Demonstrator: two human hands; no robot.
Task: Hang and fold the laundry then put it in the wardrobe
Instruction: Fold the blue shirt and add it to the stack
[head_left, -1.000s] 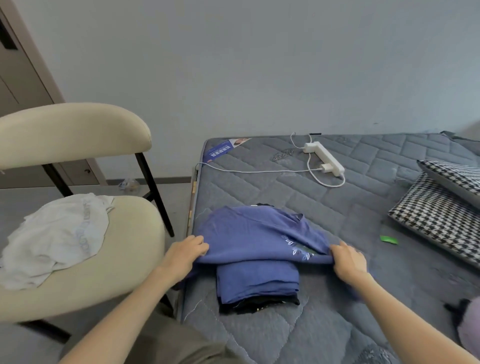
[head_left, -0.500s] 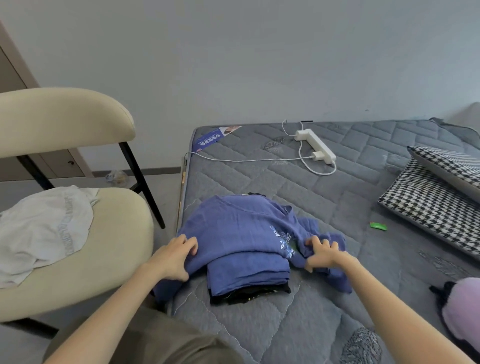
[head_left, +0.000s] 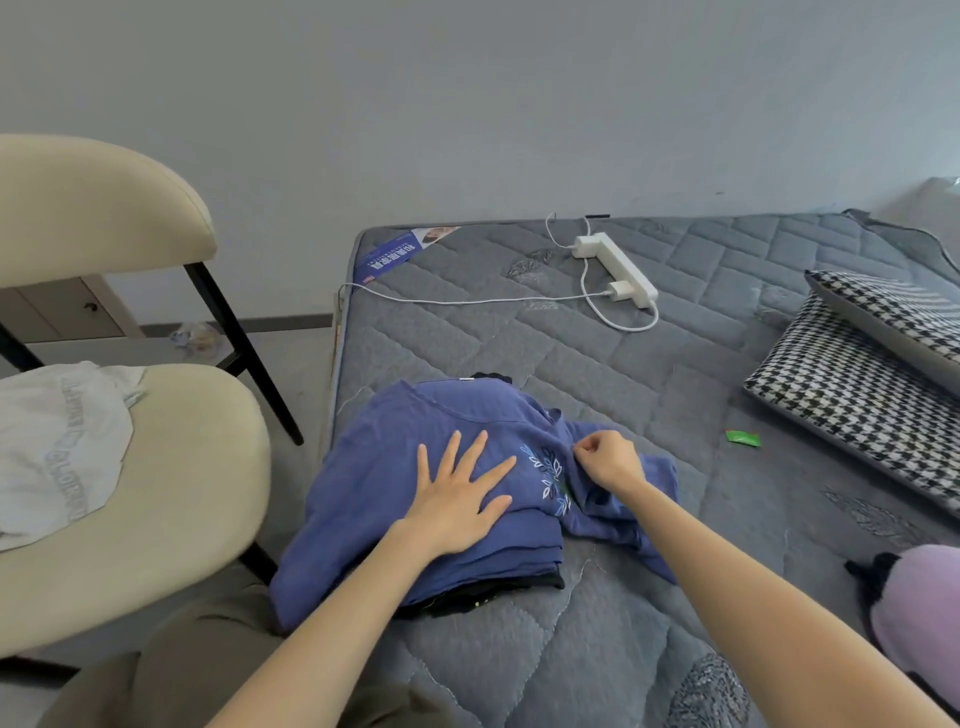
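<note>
A blue shirt (head_left: 384, 467) with a white leaf print lies spread over a small stack of folded clothes, blue on top and a black garment (head_left: 488, 595) at the bottom, near the left edge of the grey quilted mattress (head_left: 649, 395). My left hand (head_left: 460, 496) presses flat on the middle of the shirt with fingers spread. My right hand (head_left: 605, 460) pinches the shirt's cloth at its right side, beside the print. A blue sleeve trails to the right of the stack. A white garment (head_left: 57, 447) lies on the beige chair (head_left: 197, 467) at left.
A white power strip (head_left: 615, 267) with a cable lies at the far side of the mattress. Two houndstooth cushions (head_left: 852, 395) sit at right, a green scrap (head_left: 743, 438) before them. A lilac item (head_left: 919, 603) is at the lower right. Bare floor separates chair and bed.
My left hand let go of the shirt's left edge and moved onto its middle, lying flat. My right hand shifted left along the shirt and pinches the cloth near the print.
</note>
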